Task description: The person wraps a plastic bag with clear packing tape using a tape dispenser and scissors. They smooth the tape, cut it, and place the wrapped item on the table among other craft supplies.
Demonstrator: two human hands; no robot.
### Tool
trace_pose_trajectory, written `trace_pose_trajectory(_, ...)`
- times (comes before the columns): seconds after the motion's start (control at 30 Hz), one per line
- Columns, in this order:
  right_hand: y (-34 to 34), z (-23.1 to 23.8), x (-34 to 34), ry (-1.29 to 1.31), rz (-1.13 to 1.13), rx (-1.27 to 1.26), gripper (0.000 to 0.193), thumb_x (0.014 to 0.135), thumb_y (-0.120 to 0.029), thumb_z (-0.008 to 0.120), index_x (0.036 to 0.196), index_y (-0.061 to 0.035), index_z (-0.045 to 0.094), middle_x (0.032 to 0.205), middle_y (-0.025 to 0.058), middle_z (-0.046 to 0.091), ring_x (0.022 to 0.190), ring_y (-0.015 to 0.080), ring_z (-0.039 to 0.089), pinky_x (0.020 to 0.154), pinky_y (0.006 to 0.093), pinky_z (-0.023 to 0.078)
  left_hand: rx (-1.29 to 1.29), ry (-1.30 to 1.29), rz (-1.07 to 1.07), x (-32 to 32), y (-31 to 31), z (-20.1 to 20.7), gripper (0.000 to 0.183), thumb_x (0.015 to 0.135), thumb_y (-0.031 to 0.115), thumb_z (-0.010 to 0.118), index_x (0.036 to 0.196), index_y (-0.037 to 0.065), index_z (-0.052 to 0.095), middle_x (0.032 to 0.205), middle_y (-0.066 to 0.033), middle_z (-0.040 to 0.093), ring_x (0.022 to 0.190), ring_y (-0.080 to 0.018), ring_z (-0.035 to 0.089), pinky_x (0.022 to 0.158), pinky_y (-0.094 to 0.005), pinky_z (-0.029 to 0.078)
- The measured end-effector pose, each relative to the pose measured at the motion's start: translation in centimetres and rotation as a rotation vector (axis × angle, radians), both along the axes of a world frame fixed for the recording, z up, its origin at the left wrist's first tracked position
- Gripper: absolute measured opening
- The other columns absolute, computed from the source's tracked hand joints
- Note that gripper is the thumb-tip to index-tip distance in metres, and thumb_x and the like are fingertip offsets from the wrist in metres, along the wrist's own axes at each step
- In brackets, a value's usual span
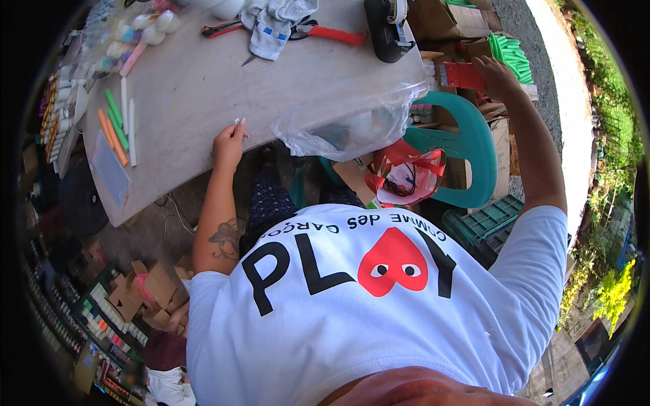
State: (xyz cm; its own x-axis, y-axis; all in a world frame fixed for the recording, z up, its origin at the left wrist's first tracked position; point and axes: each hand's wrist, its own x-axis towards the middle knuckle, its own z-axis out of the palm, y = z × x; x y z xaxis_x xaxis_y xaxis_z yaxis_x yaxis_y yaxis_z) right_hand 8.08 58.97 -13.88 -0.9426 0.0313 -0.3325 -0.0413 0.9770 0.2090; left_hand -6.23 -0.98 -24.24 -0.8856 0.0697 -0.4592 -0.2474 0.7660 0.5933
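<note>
My left hand [229, 145] is at the table's near edge, its fingers pinched together. Small white bits show at the fingertips; I cannot tell whether they are nails or something held. Out to the right, my right hand [499, 79] is closed on a red block-like thing [463, 76] with a greyish end, above cardboard boxes beyond the table corner. A crumpled clear plastic bag [345, 132] hangs over the table's front edge between my hands. Nearest the right hand is a bundle of green sticks [510, 58].
On the table [183, 88] lie green [115, 108], orange [116, 139] and white candles [132, 132], a grey cloth [272, 26], a red-handled tool [332, 32] and a black tape dispenser [388, 30]. A teal chair [481, 149] carries a red bag [406, 174]. Another person [166, 352] is at lower left.
</note>
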Motion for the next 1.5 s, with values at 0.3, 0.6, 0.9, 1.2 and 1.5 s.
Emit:
trace_pose_trajectory(0.3,-0.5,-1.6,-1.4,-0.066,-0.010,0.029,0.061,0.066,0.000,0.070,0.121,-0.0117,0.046,0.111,0.0105,0.056,0.112,0.0302,0.054,0.096,0.0402,0.043,-0.357,0.062,-0.104,0.1,1.1,0.0,0.045,0.087,0.058,0.050,0.074,0.020,0.069,0.087,0.0001,0.067,0.103,-0.0258,0.053,0.091,-0.0514,0.031)
trace_pose_trajectory(0.6,-0.2,-1.7,-1.0,-0.100,-0.024,-0.003,0.062,0.065,0.003,0.065,0.122,-0.0107,0.046,0.110,0.0113,0.056,0.111,0.0314,0.053,0.095,0.0403,0.043,-0.401,0.203,-0.126,0.9,2.0,0.5,0.050,0.086,0.059,0.049,0.071,0.015,0.068,0.077,-0.0020,0.065,0.095,-0.0261,0.056,0.083,-0.0496,0.031)
trace_pose_trajectory(0.9,0.4,-1.9,-1.5,-0.099,-0.011,-0.011,0.058,0.063,0.002,0.066,0.116,-0.0091,0.046,0.108,0.0122,0.056,0.110,0.0324,0.053,0.093,0.0411,0.043,-0.485,0.144,-0.162,0.6,2.7,0.9,0.046,0.088,0.055,0.049,0.078,0.013,0.067,0.090,-0.0005,0.067,0.103,-0.0277,0.052,0.087,-0.0520,0.029)
trace_pose_trajectory(1.2,0.7,-2.0,-1.9,-0.064,0.032,-0.044,0.053,0.068,-0.002,0.066,0.116,-0.0097,0.047,0.108,0.0127,0.056,0.110,0.0325,0.054,0.092,0.0422,0.044,-0.515,0.281,-0.141,1.2,3.2,0.0,0.043,0.088,0.051,0.052,0.077,0.012,0.067,0.090,-0.0034,0.068,0.100,-0.0290,0.055,0.086,-0.0520,0.030)
trace_pose_trajectory(1.5,0.4,-1.5,-2.8,-0.154,0.010,-0.001,0.050,0.069,-0.002,0.066,0.115,-0.0097,0.047,0.107,0.0129,0.057,0.107,0.0326,0.056,0.090,0.0434,0.046,-0.526,0.136,-0.086,0.6,3.3,0.1,0.050,0.084,0.060,0.052,0.078,0.013,0.069,0.088,-0.0072,0.069,0.095,-0.0295,0.060,0.087,-0.0506,0.030)
